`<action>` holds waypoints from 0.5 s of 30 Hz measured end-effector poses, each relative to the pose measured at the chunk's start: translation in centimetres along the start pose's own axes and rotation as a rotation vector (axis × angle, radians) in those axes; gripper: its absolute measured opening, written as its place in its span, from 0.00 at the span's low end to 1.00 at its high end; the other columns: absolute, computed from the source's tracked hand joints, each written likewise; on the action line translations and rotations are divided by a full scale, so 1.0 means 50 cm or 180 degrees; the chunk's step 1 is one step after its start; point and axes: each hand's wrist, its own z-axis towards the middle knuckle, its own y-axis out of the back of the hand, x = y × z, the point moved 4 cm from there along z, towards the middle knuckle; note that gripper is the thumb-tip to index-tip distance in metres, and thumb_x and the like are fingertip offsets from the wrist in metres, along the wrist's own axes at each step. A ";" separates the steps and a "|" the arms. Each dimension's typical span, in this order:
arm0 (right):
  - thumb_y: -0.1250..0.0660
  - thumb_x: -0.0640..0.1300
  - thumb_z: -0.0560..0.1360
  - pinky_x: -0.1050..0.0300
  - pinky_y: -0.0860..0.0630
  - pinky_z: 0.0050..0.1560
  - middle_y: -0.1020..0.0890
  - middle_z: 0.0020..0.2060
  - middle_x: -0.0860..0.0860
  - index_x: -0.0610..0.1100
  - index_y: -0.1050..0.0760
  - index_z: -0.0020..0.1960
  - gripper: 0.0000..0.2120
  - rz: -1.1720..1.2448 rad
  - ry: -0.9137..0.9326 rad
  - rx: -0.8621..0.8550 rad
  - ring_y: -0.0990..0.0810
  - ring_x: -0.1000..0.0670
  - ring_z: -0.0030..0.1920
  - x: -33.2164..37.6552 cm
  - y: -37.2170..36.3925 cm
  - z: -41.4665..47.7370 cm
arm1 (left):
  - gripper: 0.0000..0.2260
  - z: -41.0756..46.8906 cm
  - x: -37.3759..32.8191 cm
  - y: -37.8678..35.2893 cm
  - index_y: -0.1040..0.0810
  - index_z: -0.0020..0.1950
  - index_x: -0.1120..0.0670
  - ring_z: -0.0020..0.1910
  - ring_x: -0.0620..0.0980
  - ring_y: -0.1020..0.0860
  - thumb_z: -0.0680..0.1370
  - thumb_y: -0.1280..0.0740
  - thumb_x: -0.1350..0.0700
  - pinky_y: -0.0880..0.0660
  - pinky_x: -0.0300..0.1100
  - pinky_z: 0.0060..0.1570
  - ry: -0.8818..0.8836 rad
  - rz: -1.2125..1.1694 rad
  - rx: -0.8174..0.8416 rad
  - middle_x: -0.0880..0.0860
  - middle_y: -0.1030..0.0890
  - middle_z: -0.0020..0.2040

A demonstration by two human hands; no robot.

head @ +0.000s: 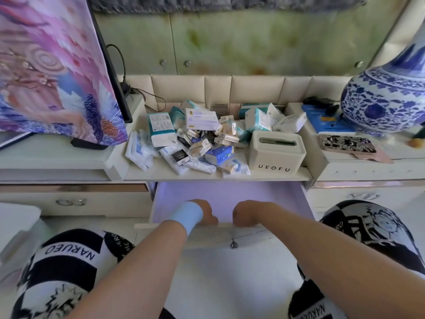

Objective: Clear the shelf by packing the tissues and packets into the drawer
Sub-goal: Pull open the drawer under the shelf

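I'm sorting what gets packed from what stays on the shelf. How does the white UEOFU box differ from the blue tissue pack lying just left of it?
The UEOFU box is white, rigid and upright, with a slot in its top; the blue tissue pack is soft-wrapped, printed with small dots and lies tilted in the heap. The box stands apart at the pile's right edge; the pack rests among other packets. The box is clearly bigger. Both sit on the shelf.

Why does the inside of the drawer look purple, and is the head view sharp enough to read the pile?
Head view: the drawer floor shows a violet cast, cause not visible; wide-angle bending curves the shelf edge and vase; the pile of packets is fairly sharp, small print unreadable; both hands grip the drawer front.
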 end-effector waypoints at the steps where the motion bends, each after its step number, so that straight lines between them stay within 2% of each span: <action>1: 0.39 0.46 0.78 0.49 0.24 0.59 0.19 0.59 0.45 0.42 0.20 0.59 0.15 0.0086 -0.0051 0.0094 0.20 0.42 0.57 0.003 -0.008 -0.002 | 0.21 -0.004 0.000 -0.009 0.21 0.60 0.54 0.51 0.54 0.21 0.78 0.41 0.40 0.26 0.45 0.52 0.0023 -0.0111 0.0164 0.53 0.21 0.60; 4: 0.40 0.47 0.78 0.47 0.23 0.60 0.16 0.54 0.44 0.45 0.19 0.54 0.13 0.0323 -0.0051 0.0661 0.17 0.43 0.44 0.015 -0.037 -0.016 | 0.18 -0.023 -0.002 -0.039 0.18 0.53 0.52 0.45 0.51 0.18 0.78 0.40 0.41 0.25 0.44 0.52 0.0008 -0.0538 0.0572 0.50 0.16 0.54; 7: 0.42 0.46 0.79 0.45 0.26 0.62 0.15 0.53 0.46 0.45 0.20 0.58 0.15 0.0310 -0.0065 0.1087 0.16 0.43 0.45 0.027 -0.058 -0.036 | 0.17 -0.042 -0.003 -0.058 0.21 0.58 0.49 0.47 0.49 0.16 0.79 0.42 0.41 0.26 0.45 0.59 0.0047 -0.0783 0.0882 0.49 0.14 0.49; 9: 0.41 0.47 0.80 0.48 0.26 0.58 0.15 0.53 0.46 0.44 0.22 0.62 0.15 0.0348 0.0029 0.1105 0.15 0.44 0.47 0.034 -0.054 -0.046 | 0.18 -0.050 0.000 -0.055 0.24 0.63 0.49 0.49 0.48 0.16 0.79 0.42 0.42 0.26 0.46 0.61 0.0067 -0.0824 0.1001 0.49 0.14 0.47; 11: 0.40 0.47 0.81 0.52 0.26 0.54 0.16 0.54 0.47 0.43 0.25 0.66 0.16 0.0371 0.0251 0.0794 0.16 0.45 0.48 0.037 -0.022 -0.048 | 0.19 -0.057 0.008 -0.023 0.27 0.67 0.51 0.50 0.49 0.16 0.80 0.42 0.43 0.25 0.46 0.60 0.0009 -0.0797 0.0808 0.48 0.14 0.49; 12: 0.40 0.47 0.81 0.52 0.25 0.53 0.17 0.56 0.47 0.43 0.25 0.66 0.17 0.0357 0.0353 0.0470 0.18 0.46 0.50 0.036 0.006 -0.047 | 0.19 -0.059 0.014 0.004 0.27 0.67 0.52 0.51 0.49 0.16 0.80 0.41 0.44 0.25 0.47 0.59 -0.0035 -0.0729 0.0569 0.48 0.15 0.51; 15: 0.41 0.48 0.80 0.56 0.28 0.61 0.21 0.63 0.51 0.47 0.22 0.63 0.15 0.0336 0.0536 -0.0673 0.24 0.48 0.61 0.023 0.118 -0.039 | 0.17 -0.059 0.044 0.108 0.21 0.61 0.54 0.51 0.51 0.17 0.80 0.40 0.47 0.23 0.44 0.52 -0.0155 -0.0647 -0.0280 0.49 0.16 0.55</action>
